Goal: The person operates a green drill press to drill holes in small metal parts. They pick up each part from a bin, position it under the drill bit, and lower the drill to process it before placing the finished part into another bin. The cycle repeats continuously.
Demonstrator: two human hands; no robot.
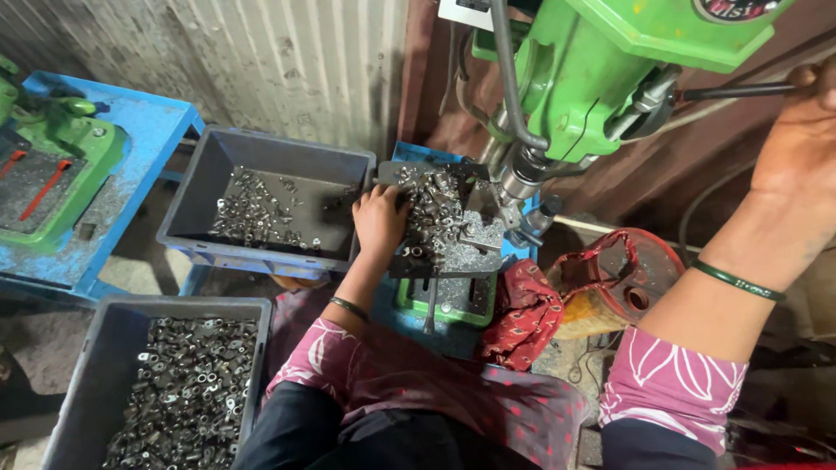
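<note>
The left hand point(380, 218) rests with curled fingers on the heap of small grey metal parts point(433, 213) on the drill's work plate, beside the spindle for feeding; whether it grips one, I cannot tell. The right hand point(805, 130) clasps the thin dark feed lever point(736, 90), which lies almost horizontally, pointing left to the green drill press point(601, 70).

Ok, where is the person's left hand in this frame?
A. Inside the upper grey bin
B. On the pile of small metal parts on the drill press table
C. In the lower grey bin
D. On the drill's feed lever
B: the left hand rests on the pile of small metal parts on the drill press table, while the right hand grips the feed lever.
</note>
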